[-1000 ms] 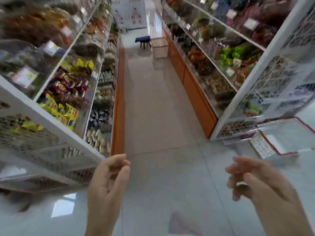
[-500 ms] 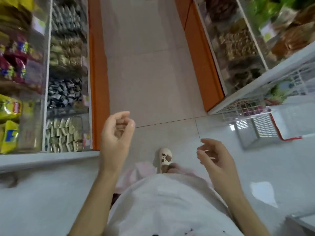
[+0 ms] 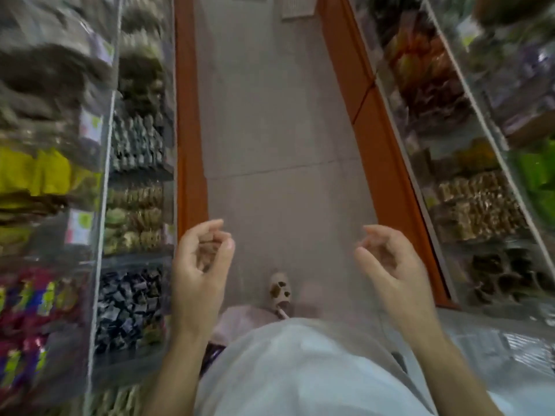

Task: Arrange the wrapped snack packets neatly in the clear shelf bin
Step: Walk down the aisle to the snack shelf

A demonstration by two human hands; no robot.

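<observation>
my left hand (image 3: 200,267) and right hand (image 3: 392,265) hang loosely curled and empty, approach step only; next i'd reach for the dark wrapped packets (image 3: 129,307) beside my left.

Both forearms bare, raised in front of torso. Left hand (image 3: 201,259) fingers loosely curled, thumb near fingertips, holds nothing. Right hand (image 3: 390,259) likewise loosely curled, palm facing left, empty. Hands well apart.

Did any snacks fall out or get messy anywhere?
Nothing stands out. The floor shows no dropped packets, and the dark wrapped packets sit inside their clear bin. The picture is blurred, so small messes could hide.
</observation>
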